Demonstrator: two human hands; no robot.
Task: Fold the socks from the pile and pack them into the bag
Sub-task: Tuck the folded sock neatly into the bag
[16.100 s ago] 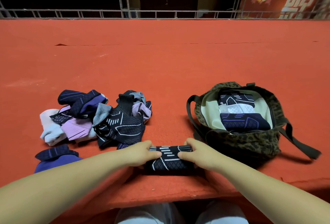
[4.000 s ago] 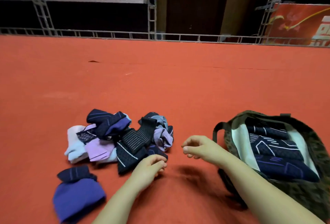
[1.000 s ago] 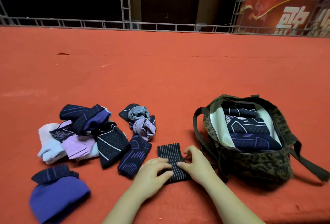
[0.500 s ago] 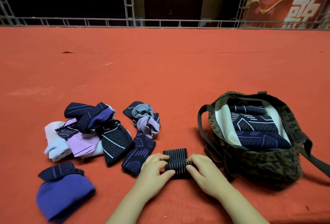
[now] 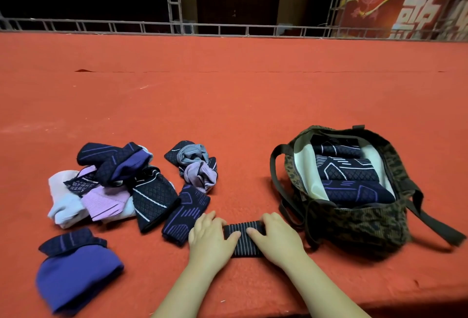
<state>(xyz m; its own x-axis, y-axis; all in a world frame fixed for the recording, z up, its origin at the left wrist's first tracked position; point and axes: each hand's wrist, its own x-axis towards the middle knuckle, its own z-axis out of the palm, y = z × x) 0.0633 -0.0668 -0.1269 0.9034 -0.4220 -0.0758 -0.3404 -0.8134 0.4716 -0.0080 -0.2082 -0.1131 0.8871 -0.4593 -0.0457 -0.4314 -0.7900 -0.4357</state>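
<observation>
A folded black sock with thin white stripes [image 5: 243,241] lies on the red surface near the front edge. My left hand [image 5: 209,238] holds its left end and my right hand [image 5: 277,238] its right end, both thumbs on top of the fabric. The pile of loose socks [image 5: 114,186], dark navy, lilac and white, sits to the left. A grey and lilac bunch [image 5: 198,167] and a navy sock with purple lines [image 5: 186,212] lie beside it. The open camouflage bag [image 5: 354,224] stands to the right, with folded dark socks [image 5: 347,174] stacked inside.
A purple and navy sock bundle [image 5: 76,267] lies apart at the front left. The bag's dark straps [image 5: 435,226] trail right across the red surface [image 5: 228,105]. A metal railing [image 5: 177,27] runs along the far edge.
The striped sock has been folded shorter and drawn closer to me. Both hands moved from its near end to its two sides.
</observation>
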